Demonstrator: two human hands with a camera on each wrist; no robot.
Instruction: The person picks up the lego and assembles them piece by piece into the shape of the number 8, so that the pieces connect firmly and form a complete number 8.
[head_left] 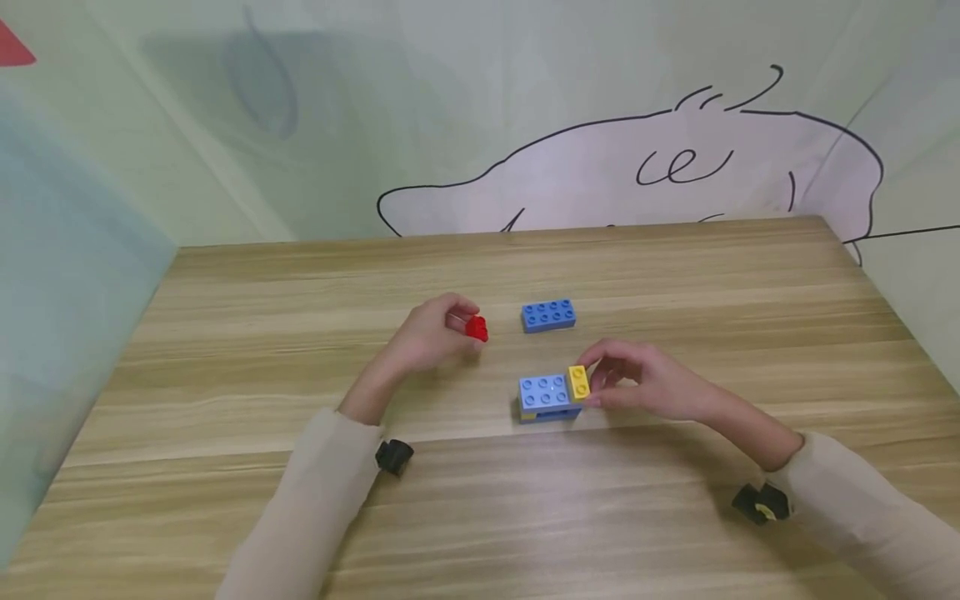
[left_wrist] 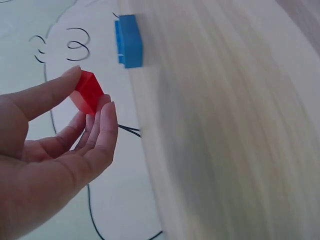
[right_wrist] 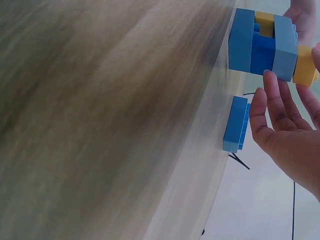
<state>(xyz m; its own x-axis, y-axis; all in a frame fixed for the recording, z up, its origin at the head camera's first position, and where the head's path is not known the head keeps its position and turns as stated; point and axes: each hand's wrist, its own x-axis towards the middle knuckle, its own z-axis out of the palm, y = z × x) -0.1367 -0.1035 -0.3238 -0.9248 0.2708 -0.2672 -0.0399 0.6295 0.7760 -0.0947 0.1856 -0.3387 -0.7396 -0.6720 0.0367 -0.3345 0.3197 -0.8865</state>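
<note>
My left hand pinches a small red brick above the table, between thumb and fingertips in the left wrist view. With thumb and fingers my right hand grips a small yellow brick at the right end of a stack's top. That stack has a light blue brick uppermost. Under it, the right wrist view shows a darker blue brick, another yellow brick and a blue bottom brick. Whether the gripped yellow brick is fully pressed down, I cannot tell.
A loose blue brick lies studs up behind the stack, between the two hands. The wood-grained table ends at a back edge before a light wall covering with a line drawing. Dark bands sit at both wrists.
</note>
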